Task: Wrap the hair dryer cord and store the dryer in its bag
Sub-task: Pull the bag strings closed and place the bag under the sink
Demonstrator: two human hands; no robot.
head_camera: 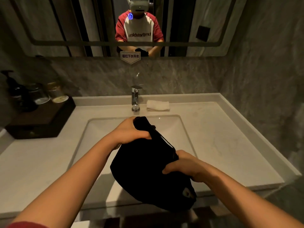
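I read this as the closing stretch of the job. The black drawstring bag (pixel 148 175) hangs full and rounded in the air over the front edge of the washbasin (pixel 184 134), so I judge the hair dryer is already inside; neither the dryer nor its cord shows anywhere, and I cannot confirm how the cord was wound. My left hand (pixel 131 130) is closed tight around the gathered neck of the bag, above the middle of the basin, with a bunch of fabric sticking out past the fist toward the chrome tap (pixel 135 99). My right hand (pixel 182 165) is clenched on the bag's side nearer the front edge, fingers curled into the cloth, and a thin drawstring (pixel 166 142) runs taut along the bag between the two hands. A small pale label or loop sits on the bag's lower right; too blurred to name.

What I think is left: cinching the mouth fully shut and setting the bag down somewhere on the white vanity counter (pixel 230 145). The back edge holds a folded white towel (pixel 158 105) just right of the tap, and the back left corner holds a dark tray (pixel 41 122) with jars, so the open right side looks easiest.
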